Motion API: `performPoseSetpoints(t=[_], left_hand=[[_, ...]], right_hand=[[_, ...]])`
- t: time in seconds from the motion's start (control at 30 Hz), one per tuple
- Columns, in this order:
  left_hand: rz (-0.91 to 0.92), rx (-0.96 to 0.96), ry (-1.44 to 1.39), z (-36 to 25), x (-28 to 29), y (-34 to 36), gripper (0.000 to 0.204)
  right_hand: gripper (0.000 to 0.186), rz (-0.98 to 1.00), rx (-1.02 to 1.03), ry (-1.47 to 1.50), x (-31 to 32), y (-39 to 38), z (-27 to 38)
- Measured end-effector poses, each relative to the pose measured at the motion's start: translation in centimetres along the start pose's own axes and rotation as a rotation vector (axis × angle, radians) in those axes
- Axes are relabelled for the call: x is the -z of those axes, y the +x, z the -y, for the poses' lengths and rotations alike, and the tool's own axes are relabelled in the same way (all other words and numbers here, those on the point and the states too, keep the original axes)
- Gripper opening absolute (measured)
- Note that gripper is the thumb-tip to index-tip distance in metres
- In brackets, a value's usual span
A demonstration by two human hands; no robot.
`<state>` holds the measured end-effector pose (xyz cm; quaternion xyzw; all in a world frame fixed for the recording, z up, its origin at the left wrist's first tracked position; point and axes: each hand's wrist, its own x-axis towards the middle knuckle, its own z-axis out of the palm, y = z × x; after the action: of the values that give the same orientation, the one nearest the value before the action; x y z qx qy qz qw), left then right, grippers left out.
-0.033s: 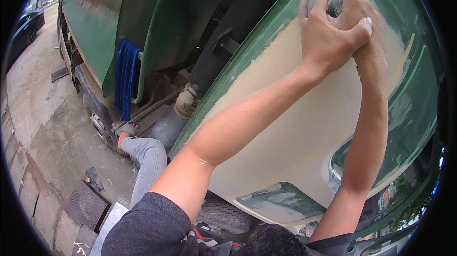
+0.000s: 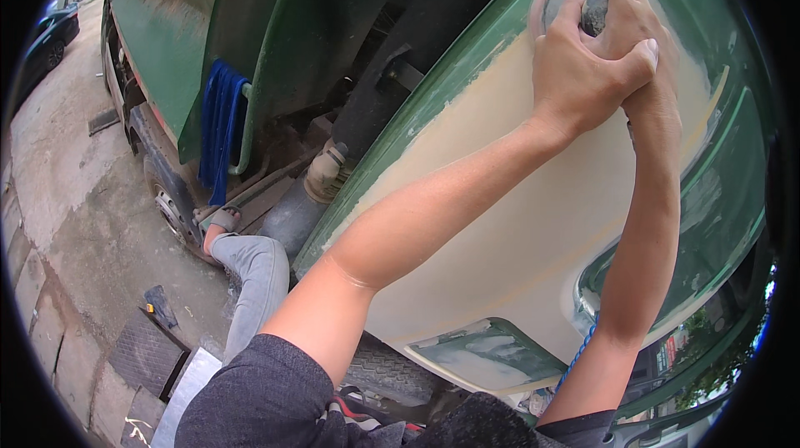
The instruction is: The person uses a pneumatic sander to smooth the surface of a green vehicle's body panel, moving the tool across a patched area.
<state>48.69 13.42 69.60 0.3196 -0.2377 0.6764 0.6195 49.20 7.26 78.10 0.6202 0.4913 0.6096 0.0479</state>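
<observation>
A green vehicle body panel (image 2: 467, 248) fills the right side, with a broad cream filler patch across it. At its upper part, a round sander (image 2: 557, 0) with a grey body, dark knob and pale pink edge rests on the surface. My left hand (image 2: 583, 77) wraps round the sander from the near side, thumb crossing over my right hand (image 2: 633, 27), whose fingers grip the knob. A blue coiled hose (image 2: 579, 356) shows beside my right forearm.
A green truck body (image 2: 154, 40) stands at left with a blue cloth (image 2: 221, 127) over its rail. A leg in grey trousers (image 2: 258, 273) rests by a wheel (image 2: 167, 210). Mats (image 2: 146, 348) lie on concrete ground; a dark car (image 2: 50, 44) is parked far left.
My hands and the sander have shifted slightly right and down on the panel. More of the blue hose now shows beside my right forearm.
</observation>
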Motion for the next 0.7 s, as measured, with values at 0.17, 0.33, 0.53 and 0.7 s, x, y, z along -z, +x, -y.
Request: performPoseSetpoints(t=[0.17,0.33,0.53,0.7], left_hand=[[-0.027,0.065,-0.028,-0.8,1.0,-2.4,0.063],[-0.045,0.055,-0.004,-0.2,2.9,-4.3,0.063],[-0.053,0.042,0.011,0.1,4.3,-6.7,0.070],[-0.079,0.097,-0.022,0.1,5.3,-8.6,0.078]], right_hand=[[0.036,-0.052,0.013,0.019,-0.3,-2.0,1.6],[0.038,0.034,-0.054,0.011,-0.4,-3.4,4.3],[0.041,0.104,-0.091,-0.004,-0.3,-5.3,6.2],[0.041,0.147,-0.084,-0.020,-0.5,-6.5,7.4]])
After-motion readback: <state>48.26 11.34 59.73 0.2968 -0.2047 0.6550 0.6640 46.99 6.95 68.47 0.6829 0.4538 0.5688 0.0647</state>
